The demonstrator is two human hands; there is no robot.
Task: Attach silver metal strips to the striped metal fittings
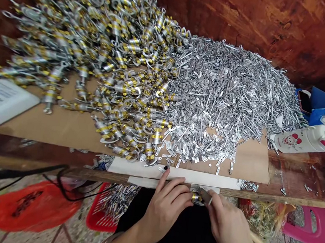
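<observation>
At the table's front edge, my left hand (pixel 167 205) has its fingertips pressed against a small silver and yellow metal assembly (pixel 196 197). My right hand (pixel 226 221) pinches a flat grey metal piece (pixel 205 195) that meets the assembly from the right. A white strip (pixel 180 174) lies along the edge just beyond both hands. Behind it, on brown cardboard (pixel 251 161), a heap of small silver plates and pins (pixel 220 93) spreads to the right. Many silver and yellow assemblies (pixel 102 34) are piled to the left.
A white bottle (pixel 302 142) lies at the right, near a blue box (pixel 323 105). At the left is a white container (pixel 2 101). Below the edge are a red basket (pixel 97 215) with metal parts, a red bag (pixel 34 204), black cables and a pink stool (pixel 308 229).
</observation>
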